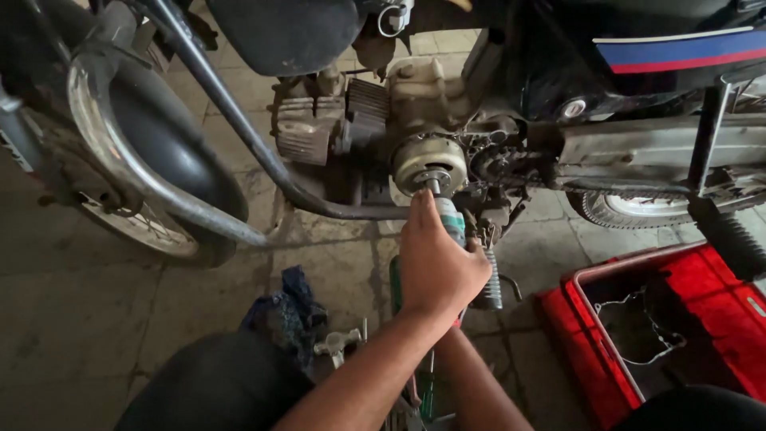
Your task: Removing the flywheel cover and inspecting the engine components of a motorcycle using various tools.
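Head view: a driver (448,217) is pressed onto the rotor (431,164) at twelve o'clock, clenched in the left hand (435,263). The right hand (479,263), behind it, is mostly hidden; its grip cannot be told. Steady, square pressure is judged necessary next.

We see one motorbike (511,88) with two wheels: one front wheel (152,160) and one back wheel (638,209). We count one round silver engine part (431,164). We count one power tool (448,219) and two hands, a left hand (435,263) on top and a right hand (476,249) mostly hidden under it. We see one red crate (606,383), one dark rag (291,311) and one footpeg (488,279).
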